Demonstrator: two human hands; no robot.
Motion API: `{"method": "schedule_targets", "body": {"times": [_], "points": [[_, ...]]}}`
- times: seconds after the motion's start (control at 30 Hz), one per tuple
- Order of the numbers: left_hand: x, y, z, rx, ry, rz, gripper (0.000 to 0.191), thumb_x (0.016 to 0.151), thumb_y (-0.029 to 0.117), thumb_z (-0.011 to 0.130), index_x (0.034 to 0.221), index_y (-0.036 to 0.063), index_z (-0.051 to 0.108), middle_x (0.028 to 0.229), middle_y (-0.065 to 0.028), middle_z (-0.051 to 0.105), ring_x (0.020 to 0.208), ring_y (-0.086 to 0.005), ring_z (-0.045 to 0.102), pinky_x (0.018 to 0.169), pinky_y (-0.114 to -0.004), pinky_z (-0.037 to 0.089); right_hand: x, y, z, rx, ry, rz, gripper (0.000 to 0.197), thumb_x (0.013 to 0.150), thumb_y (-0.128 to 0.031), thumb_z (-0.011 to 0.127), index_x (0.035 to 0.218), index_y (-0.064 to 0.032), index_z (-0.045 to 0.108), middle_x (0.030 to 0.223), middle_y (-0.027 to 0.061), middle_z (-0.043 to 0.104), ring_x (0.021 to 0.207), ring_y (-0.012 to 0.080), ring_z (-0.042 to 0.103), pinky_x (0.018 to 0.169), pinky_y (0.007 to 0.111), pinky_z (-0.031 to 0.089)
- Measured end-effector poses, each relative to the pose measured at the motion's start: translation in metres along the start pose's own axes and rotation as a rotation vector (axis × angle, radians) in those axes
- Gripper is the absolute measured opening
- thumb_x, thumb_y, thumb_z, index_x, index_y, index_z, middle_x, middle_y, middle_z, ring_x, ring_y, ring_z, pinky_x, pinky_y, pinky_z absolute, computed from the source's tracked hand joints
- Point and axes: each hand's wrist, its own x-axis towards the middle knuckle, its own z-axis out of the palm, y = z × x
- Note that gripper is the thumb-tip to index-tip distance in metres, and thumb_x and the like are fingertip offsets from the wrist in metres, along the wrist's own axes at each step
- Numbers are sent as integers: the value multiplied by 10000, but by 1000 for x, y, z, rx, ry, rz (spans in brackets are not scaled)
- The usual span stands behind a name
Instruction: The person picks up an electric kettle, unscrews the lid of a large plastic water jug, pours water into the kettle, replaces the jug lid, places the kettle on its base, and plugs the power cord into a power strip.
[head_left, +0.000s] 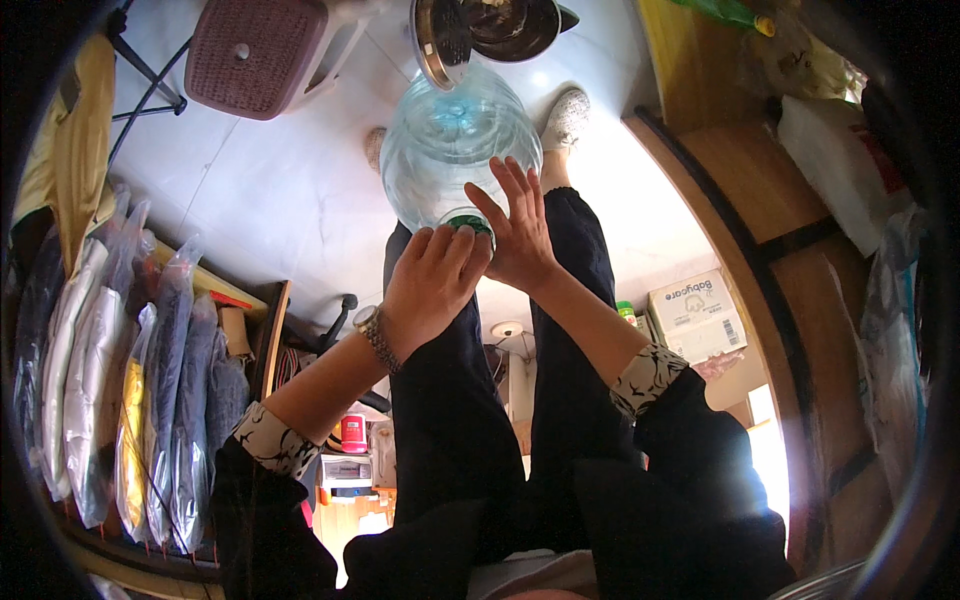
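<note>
A large clear plastic water bottle (457, 142) stands on the floor between my feet, its mouth towards me. My left hand (442, 281), with a metal-banded watch on the wrist, has its fingers bent over the green cap or mouth (469, 223) of the bottle. My right hand (517, 232) lies against the side of the mouth, its fingers spread over the bottle's shoulder. An electric kettle (510, 26) with its metal lid (442, 45) raised is just beyond the bottle; its inside looks dark.
A woven-top plastic stool (255, 56) stands at the upper left. Garments in clear plastic bags (135, 390) fill the left side. Wooden shelving (720, 172) with plastic bags runs along the right. A cardboard box (697, 315) is behind my right leg.
</note>
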Motion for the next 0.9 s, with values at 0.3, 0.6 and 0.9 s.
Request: {"method": "schedule_targets", "body": {"times": [0.3, 0.6, 0.9], "points": [[14, -4, -2, 152, -70, 400, 363, 766, 115, 659, 1090, -20, 566, 1075, -122, 514, 1045, -255, 534, 957, -376, 472, 1, -2, 9, -133, 0, 75, 677, 738, -408, 663, 1366, -321, 425, 1487, 168, 225, 1358, 432, 233, 1043, 706, 145], [22, -1, -15, 395, -169, 379, 257, 791, 191, 626, 997, 38, 610, 1006, -78, 533, 985, -213, 538, 835, -306, 474, 1, 4, 14, -109, 84, 49, 694, 732, -468, 653, 1372, -320, 429, 1496, 142, 235, 1346, 406, 262, 1053, 687, 141], [38, -10, -11, 241, -140, 492, 170, 761, 121, 641, 890, 12, 628, 932, -59, 524, 964, -200, 529, 872, -309, 489, -2, 6, 14, -241, -2, 50, 700, 719, -532, 662, 1356, -333, 454, 1495, 153, 220, 1365, 397, 229, 1061, 683, 127]]}}
